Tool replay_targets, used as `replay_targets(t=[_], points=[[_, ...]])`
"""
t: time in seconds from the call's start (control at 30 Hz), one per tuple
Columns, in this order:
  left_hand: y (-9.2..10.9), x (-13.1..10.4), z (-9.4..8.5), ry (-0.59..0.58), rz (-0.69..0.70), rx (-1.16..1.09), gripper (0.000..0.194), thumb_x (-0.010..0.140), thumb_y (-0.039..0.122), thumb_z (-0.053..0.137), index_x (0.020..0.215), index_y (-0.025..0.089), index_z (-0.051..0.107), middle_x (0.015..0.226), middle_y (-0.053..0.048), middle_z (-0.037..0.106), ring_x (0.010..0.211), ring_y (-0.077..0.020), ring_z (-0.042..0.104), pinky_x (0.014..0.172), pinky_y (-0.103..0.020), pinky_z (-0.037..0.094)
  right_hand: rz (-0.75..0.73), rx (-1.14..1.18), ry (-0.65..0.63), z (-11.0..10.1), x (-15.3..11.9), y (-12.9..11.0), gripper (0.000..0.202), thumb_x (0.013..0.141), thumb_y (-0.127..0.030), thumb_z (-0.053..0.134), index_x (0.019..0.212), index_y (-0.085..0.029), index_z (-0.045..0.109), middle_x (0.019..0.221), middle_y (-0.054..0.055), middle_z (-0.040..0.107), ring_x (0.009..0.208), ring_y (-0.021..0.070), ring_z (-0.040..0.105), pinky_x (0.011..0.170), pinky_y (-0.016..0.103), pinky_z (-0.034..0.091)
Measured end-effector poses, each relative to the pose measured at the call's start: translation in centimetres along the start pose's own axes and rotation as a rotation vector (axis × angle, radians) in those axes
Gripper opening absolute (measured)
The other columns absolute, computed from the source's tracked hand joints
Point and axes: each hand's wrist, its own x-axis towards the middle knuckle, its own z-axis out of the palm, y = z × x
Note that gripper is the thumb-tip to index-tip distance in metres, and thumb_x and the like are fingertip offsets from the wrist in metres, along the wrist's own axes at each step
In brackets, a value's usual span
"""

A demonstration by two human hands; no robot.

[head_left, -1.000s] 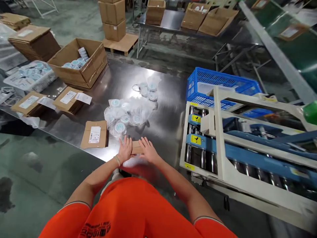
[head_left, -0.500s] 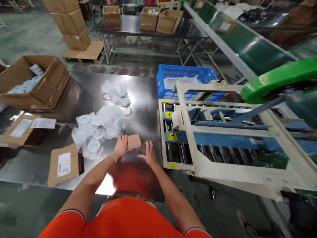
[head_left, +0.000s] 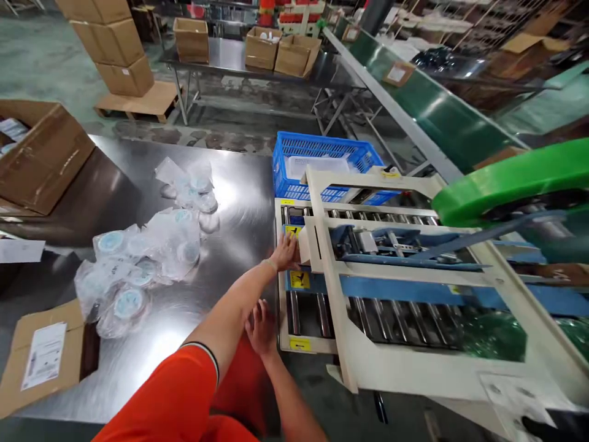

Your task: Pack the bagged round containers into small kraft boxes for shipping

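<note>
My left hand (head_left: 286, 252) reaches across to the infeed end of a roller machine (head_left: 317, 313), between its two blue side rails. Its fingers are stretched forward beside a cream panel (head_left: 313, 245), and I make out nothing gripped in them. The small cardboard box does not show clearly there; the hand and panel may hide it. Below my left forearm, my right hand (head_left: 261, 328) hovers by the table's right edge, fingers apart and holding nothing. Clear plastic bags with round pale-blue labels (head_left: 129, 304) lie in a loose pile on the steel table (head_left: 230, 245).
A labelled carton (head_left: 43, 356) sits at the table's front left, a large open carton (head_left: 46, 159) behind it. Beyond the machine stands a blue crate (head_left: 285, 166) with a white tray inside. A green arm (head_left: 515, 178) overhangs the machine's right side.
My left hand has moved right from the table to the machine's infeed, and the small box it held is out of clear sight. My right hand has dropped nearer my body. The view has swung right.
</note>
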Motion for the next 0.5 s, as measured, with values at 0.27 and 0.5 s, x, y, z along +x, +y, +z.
replay_targets(t=[0.27,0.5], points=[[-2.2,-21.2,-7.1,0.255,-0.206,-0.104,0.078,0.095,0.031,0.067,0.165,0.017,0.036,0.166,-0.025,0.042,0.157,-0.0402,0.040,0.132,-0.062,0.033,-0.001,0.094,0.111,-2.1,1.5,0.7,0.040,0.104,-0.046,0.051,0.134,-0.023,0.065,0.137,0.022,0.065,0.134,0.0421,0.059,0.104,0.064,0.053],[-5.5,-53.0,-26.3,0.901,-1.257,0.231,0.039,0.101,0.025,0.051,0.137,0.017,0.062,0.131,-0.018,0.059,0.138,-0.0414,0.047,0.116,-0.062,0.043,-0.103,0.563,-0.228,-0.2,5.8,-13.6,0.037,0.102,-0.038,0.042,0.107,-0.023,0.076,0.094,0.016,0.078,0.089,0.0330,0.074,0.086,0.052,0.064]])
